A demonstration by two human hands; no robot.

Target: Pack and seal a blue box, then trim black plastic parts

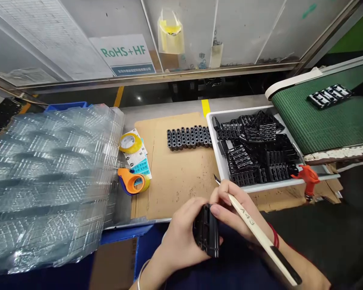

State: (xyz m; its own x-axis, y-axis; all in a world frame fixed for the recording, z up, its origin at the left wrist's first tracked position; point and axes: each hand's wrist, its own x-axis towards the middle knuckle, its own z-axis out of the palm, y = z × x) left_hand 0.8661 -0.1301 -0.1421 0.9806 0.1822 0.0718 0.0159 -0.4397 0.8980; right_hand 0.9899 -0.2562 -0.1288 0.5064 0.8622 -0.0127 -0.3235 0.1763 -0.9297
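My left hand (183, 237) is wrapped round a black molded part (207, 231), held upright over the table's front edge. My right hand (237, 209) grips a knife (254, 233) with a long pale handle marked A43; its blade tip points up and away to the left. The right thumb touches the top of the black part. Beyond the hands, rows of small black cylinders (189, 137) stand on a cardboard sheet (175, 177). To their right, a white tray (215, 155) holds a heap of black ribbed parts (254, 141).
Stacked clear plastic trays (51, 181) fill the left side. Beside them lie a yellow tape roll (130, 142) and an orange tape dispenser (134, 181). An orange-red tool (308, 179) is at the white tray's corner. A green conveyor (329, 121) carries a black part (329, 96).
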